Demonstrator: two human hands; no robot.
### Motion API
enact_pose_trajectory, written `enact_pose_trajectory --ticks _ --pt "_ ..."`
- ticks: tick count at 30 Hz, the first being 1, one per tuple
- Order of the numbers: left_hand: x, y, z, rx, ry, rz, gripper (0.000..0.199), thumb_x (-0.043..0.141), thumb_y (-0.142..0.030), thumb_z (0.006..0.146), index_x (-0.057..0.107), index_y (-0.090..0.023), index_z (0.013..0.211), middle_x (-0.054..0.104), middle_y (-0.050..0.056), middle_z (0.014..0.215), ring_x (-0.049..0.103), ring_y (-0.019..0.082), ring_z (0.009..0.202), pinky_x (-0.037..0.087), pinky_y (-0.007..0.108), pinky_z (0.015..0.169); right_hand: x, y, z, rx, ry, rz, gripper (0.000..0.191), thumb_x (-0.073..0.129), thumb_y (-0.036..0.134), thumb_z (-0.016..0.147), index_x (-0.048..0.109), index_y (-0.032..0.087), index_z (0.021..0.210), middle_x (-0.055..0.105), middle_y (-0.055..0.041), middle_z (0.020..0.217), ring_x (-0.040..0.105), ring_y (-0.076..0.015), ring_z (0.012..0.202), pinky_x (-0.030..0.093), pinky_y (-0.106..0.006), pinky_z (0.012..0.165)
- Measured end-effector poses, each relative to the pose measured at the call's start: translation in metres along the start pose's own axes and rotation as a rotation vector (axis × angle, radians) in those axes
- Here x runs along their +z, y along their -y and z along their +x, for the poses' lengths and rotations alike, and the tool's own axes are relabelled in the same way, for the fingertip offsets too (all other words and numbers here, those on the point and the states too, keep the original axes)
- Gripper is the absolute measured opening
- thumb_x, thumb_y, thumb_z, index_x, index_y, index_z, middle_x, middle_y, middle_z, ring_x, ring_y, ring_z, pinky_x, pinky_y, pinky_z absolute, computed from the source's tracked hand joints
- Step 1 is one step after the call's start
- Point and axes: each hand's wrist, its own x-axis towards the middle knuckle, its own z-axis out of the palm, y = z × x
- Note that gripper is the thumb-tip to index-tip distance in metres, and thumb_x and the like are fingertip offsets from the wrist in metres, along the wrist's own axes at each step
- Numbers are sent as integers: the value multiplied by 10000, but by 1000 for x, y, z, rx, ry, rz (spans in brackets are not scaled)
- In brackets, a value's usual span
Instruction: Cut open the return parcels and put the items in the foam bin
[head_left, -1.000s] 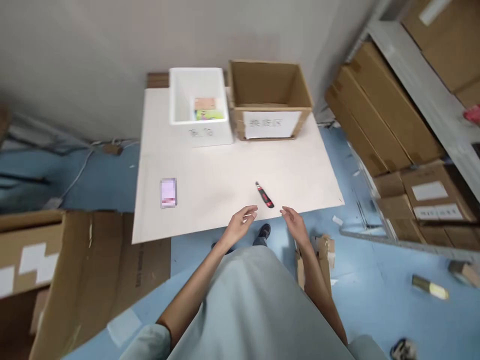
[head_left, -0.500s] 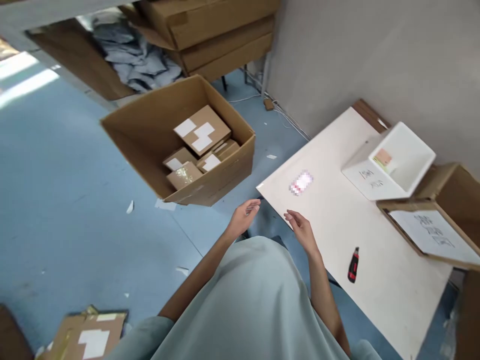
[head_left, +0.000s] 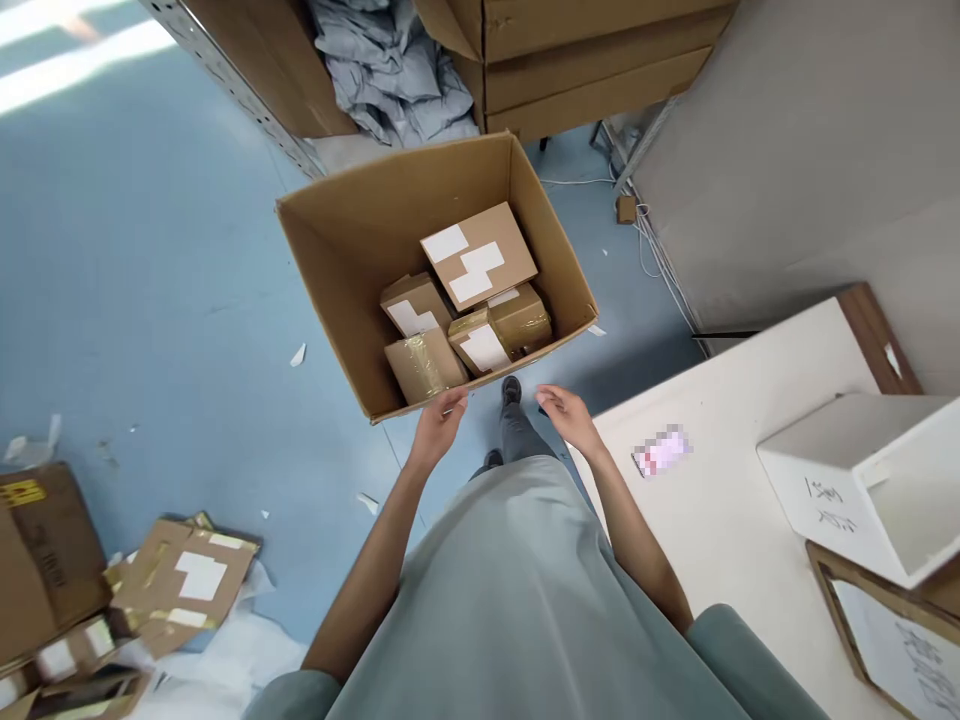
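Note:
A large open cardboard carton point(head_left: 337, 290) stands in front of me with several small taped boxes inside. The topmost parcel box point(head_left: 517, 240) bears white labels. My left hand point(head_left: 438, 428) is at the carton's near rim, fingers loosely bent with nothing in them; whether it touches the rim I cannot tell. Just right of the carton's near side, my right hand point(head_left: 570, 415) hovers, empty, fingers a little apart. Close to that hand, a phone-like item point(head_left: 661, 450), blurred out, lies on the white table point(head_left: 720, 520).
On the table's right stand a white bin point(head_left: 817, 470) and a box with a handwritten sheet point(head_left: 892, 640). Flattened cardboard point(head_left: 202, 580) and a brown box point(head_left: 52, 560) lie at lower left. Behind the carton are grey bags point(head_left: 397, 80) and stacked boxes point(head_left: 600, 70).
My view has turned left and I stand closer to the carton. Both hands, still empty, are now by its near side. The box cutter on the table has left the view.

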Motion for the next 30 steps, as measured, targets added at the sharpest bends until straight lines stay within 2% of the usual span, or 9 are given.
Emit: enact_pose_trajectory --ticks 6,11,13,16,20,24,28,30 --pt "-7 4 80 -197 -132 51 325 748 -447 890 771 -192 1090 811 167 1208 771 339 1156 570 547 1122 20 18 130 36 182 -137 349 644 461 1042 798 261 1284 839 -89 1279 797 -264 1192 594 -428 1110" --pt "1 14 129 -285 -150 71 297 750 -381 866 762 -189 1092 812 164 1194 767 329 1131 549 554 1142 45 22 212 130 331 -385 278 643 334 1076 782 216 1286 838 -114 1277 782 -276 1239 554 -388 1122" --pt "4 18 144 -301 -138 67 303 747 -378 868 757 -186 1102 812 160 1188 765 324 1115 553 551 1134 58 21 237 188 351 -501 290 637 372 1093 771 205 1288 831 -123 1297 760 -299 1284 535 -392 1134" --pt "6 23 160 -309 -110 50 321 734 -384 895 756 -180 1142 806 164 1205 763 320 1103 562 544 1120 81 18 271 288 321 -615 411 627 520 1097 763 174 1274 809 -170 1334 737 -346 1320 537 -414 1119" --pt "5 31 174 -313 -70 21 344 718 -399 941 753 -174 1198 787 176 1288 761 317 1144 564 524 1126 114 7 306 416 240 -661 591 632 657 1059 762 119 1266 778 -249 1360 725 -389 1325 549 -447 1102" --pt "-1 43 179 -335 -39 42 367 675 -402 989 746 -159 1255 777 187 1319 759 318 1172 566 518 1125 136 -11 320 573 164 -648 719 612 731 1034 771 74 1278 756 -309 1361 729 -429 1307 570 -494 1068" --pt "-15 54 175 -359 -3 77 360 660 -370 997 743 -163 1279 775 172 1357 757 305 1181 570 486 1116 139 -27 316 592 93 -695 609 652 672 1040 766 178 1378 782 -222 1371 738 -375 1311 585 -424 1039" --pt "-25 58 174 -367 14 98 368 660 -359 998 738 -168 1302 768 167 1384 758 304 1184 566 477 1120 136 -31 313 584 90 -698 481 653 600 1063 802 232 1335 805 -165 1353 746 -337 1307 580 -366 1023"
